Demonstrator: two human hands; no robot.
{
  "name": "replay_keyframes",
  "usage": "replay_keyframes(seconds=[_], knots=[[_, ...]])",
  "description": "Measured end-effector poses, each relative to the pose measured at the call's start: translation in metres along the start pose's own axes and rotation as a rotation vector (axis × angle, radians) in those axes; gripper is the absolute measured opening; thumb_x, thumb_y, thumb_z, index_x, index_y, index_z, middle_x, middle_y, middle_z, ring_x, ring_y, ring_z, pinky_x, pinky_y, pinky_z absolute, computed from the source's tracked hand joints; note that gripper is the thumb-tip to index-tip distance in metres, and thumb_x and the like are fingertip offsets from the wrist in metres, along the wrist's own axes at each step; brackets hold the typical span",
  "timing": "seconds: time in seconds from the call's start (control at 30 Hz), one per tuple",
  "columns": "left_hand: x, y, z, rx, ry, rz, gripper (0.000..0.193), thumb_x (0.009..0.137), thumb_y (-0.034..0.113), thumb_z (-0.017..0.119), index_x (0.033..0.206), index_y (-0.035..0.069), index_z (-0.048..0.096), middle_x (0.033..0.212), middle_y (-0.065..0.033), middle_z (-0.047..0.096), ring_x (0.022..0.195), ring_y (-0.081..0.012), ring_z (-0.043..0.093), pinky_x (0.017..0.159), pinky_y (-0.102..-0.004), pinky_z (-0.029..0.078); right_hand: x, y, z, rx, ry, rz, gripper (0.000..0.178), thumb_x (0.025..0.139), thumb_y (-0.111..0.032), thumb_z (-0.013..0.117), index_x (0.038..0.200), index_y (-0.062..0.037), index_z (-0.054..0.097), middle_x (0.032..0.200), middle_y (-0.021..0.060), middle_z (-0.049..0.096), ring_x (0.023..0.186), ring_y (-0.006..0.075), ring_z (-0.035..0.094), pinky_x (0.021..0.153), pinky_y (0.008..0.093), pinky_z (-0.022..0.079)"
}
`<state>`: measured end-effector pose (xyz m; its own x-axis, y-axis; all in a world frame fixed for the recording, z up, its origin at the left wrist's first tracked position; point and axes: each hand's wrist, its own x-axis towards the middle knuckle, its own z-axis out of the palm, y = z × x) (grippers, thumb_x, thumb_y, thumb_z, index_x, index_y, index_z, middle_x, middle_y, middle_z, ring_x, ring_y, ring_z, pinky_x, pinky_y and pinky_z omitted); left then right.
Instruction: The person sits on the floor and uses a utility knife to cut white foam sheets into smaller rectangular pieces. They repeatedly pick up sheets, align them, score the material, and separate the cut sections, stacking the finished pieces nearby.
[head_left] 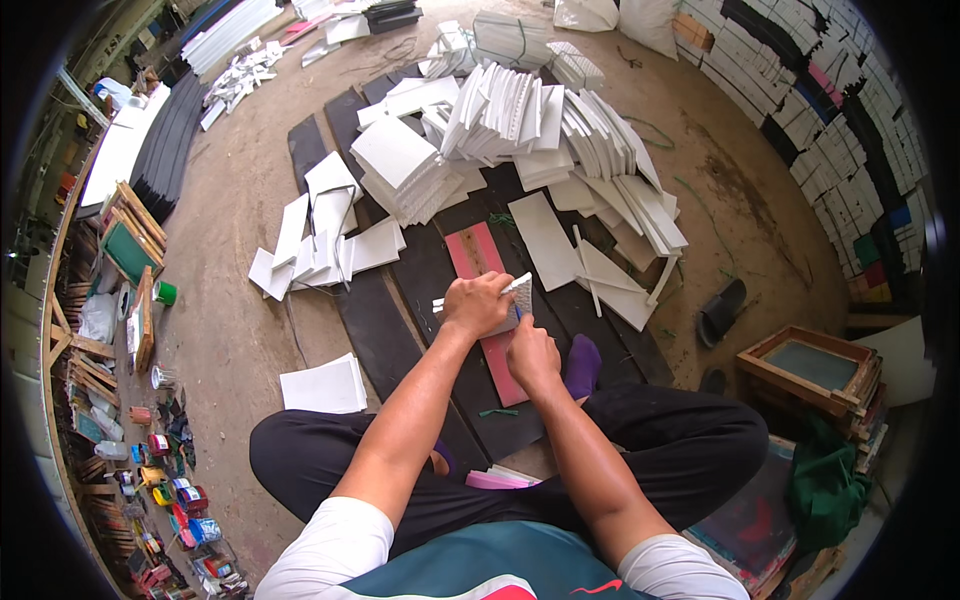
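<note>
My left hand (478,303) is closed on a small stack of white foam sheets (522,292), pressing it down over a long pink board (500,368). Close by, my right hand (533,355) is wrapped round a slim blue-handled tool (518,313), which meets the stack's near right edge. Most of that tool is hidden in the fist, and its blade or tip does not show clearly. The pink board lies on black mats (440,270) between my crossed legs, with a worn brown strip toward its far end.
Piles of white sheets (400,165) curve round the mats' far side. A smaller stack (325,385) lies by my left knee. Paint cans (185,495) line the left, a wooden frame (808,368) stands right, and a black slipper (722,312) rests on the floor.
</note>
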<state>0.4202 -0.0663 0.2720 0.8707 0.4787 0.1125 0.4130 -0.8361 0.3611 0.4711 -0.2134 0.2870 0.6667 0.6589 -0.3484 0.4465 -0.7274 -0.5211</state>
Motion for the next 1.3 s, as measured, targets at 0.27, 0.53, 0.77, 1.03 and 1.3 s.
replay_keyframes(seconds=[0.27, 0.53, 0.77, 1.03, 1.3], knots=[[-0.001, 0.004, 0.006, 0.034, 0.071, -0.019, 0.022, 0.093, 0.035, 0.070, 0.108, 0.020, 0.071, 0.097, -0.0002, 0.075, 0.086, -0.0249, 0.075, 0.074, -0.0433, 0.057, 0.008, 0.006, 0.006, 0.016, -0.014, -0.018, 0.028, 0.093, -0.007, 0.055, 0.118, 0.0059, 0.053, 0.101, 0.0371, 0.071, 0.101, 0.0534, 0.070, 0.090, 0.0602, 0.056], [-0.004, 0.000, 0.012, 0.032, 0.115, 0.032, 0.021, 0.092, 0.036, 0.070, 0.105, 0.019, 0.071, 0.092, -0.0007, 0.074, 0.081, -0.0257, 0.074, 0.072, -0.0427, 0.057, -0.009, 0.006, 0.001, 0.008, -0.023, 0.003, 0.025, 0.093, -0.007, 0.055, 0.115, 0.0060, 0.053, 0.101, 0.0370, 0.071, 0.100, 0.0532, 0.071, 0.088, 0.0593, 0.057], [-0.004, 0.006, 0.009, 0.026, 0.093, 0.034, 0.020, 0.092, 0.035, 0.071, 0.104, 0.019, 0.070, 0.092, -0.0010, 0.074, 0.081, -0.0262, 0.075, 0.071, -0.0429, 0.057, 0.013, 0.019, 0.021, -0.001, 0.002, -0.008, 0.025, 0.094, -0.007, 0.055, 0.114, 0.0069, 0.055, 0.101, 0.0366, 0.071, 0.101, 0.0529, 0.070, 0.090, 0.0598, 0.056], [-0.007, 0.000, 0.015, 0.065, 0.165, 0.033, 0.019, 0.091, 0.034, 0.071, 0.103, 0.019, 0.072, 0.090, -0.0008, 0.074, 0.077, -0.0261, 0.074, 0.068, -0.0430, 0.057, 0.005, 0.020, 0.020, 0.025, -0.011, -0.046, 0.024, 0.096, -0.010, 0.053, 0.114, 0.0056, 0.056, 0.100, 0.0365, 0.071, 0.100, 0.0534, 0.070, 0.089, 0.0601, 0.056], [-0.006, 0.001, 0.016, 0.019, 0.146, 0.030, 0.023, 0.090, 0.032, 0.073, 0.107, 0.017, 0.075, 0.095, -0.0024, 0.076, 0.079, -0.0274, 0.074, 0.070, -0.0428, 0.056, -0.007, 0.021, 0.017, 0.037, -0.008, -0.001, 0.022, 0.098, -0.011, 0.052, 0.114, 0.0046, 0.055, 0.101, 0.0358, 0.071, 0.100, 0.0531, 0.070, 0.089, 0.0610, 0.055]])
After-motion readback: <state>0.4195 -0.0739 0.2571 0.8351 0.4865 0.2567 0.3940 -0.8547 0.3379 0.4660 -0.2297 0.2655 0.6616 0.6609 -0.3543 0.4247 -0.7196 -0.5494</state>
